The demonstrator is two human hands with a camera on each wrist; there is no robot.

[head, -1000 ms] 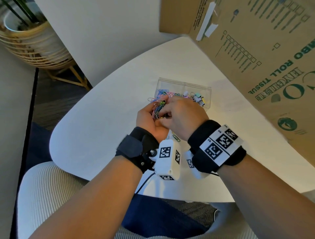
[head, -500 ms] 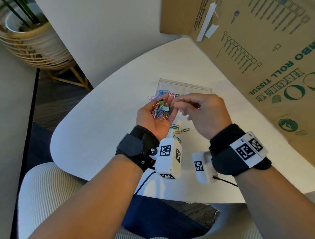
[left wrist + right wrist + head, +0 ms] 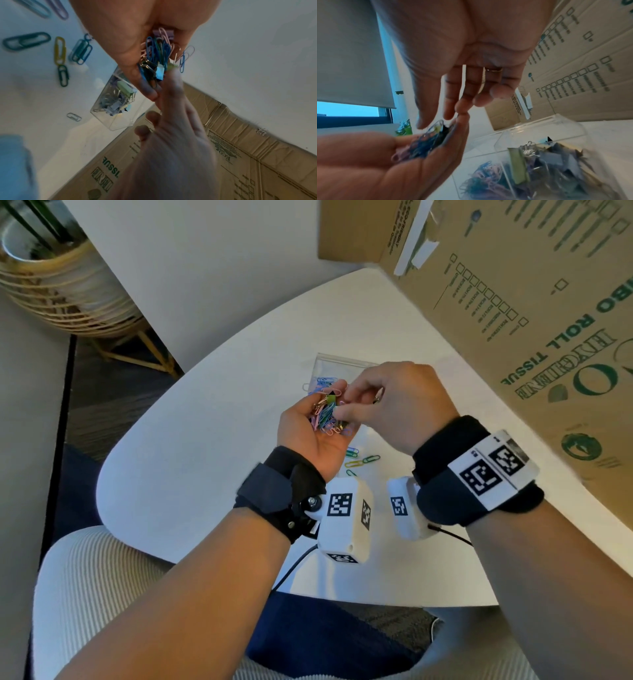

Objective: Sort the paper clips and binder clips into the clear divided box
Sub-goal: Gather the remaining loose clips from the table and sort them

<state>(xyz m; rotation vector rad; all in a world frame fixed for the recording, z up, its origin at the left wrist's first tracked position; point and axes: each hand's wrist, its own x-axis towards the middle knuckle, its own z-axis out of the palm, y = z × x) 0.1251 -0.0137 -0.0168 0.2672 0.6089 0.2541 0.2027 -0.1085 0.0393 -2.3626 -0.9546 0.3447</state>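
Note:
My left hand [image 3: 317, 428] is cupped palm up above the white table [image 3: 191, 460], holding a heap of coloured paper clips and small binder clips [image 3: 327, 417] [image 3: 158, 56] [image 3: 426, 143]. My right hand [image 3: 394, 409] reaches into the heap from the right. Its thumb and forefinger pinch a yellow-green binder clip [image 3: 331, 398] [image 3: 437, 128] on top. Just behind the hands stands the clear divided box [image 3: 337, 362] [image 3: 120, 121] [image 3: 556, 121], with paper clips [image 3: 481, 180] in its left compartment and binder clips [image 3: 556, 161] in its right. A few loose paper clips [image 3: 363, 461] [image 3: 60, 51] lie under my hands.
A big brown cardboard box [image 3: 513, 309] leans over the table's right side, close to my right wrist. A woven plant basket [image 3: 58, 289] stands on the floor at far left. The table's rounded front edge [image 3: 113, 529] is near my lap.
Half a second ago my right hand was away to the right over the box. It has come back left onto the heap in my left hand, which has barely moved.

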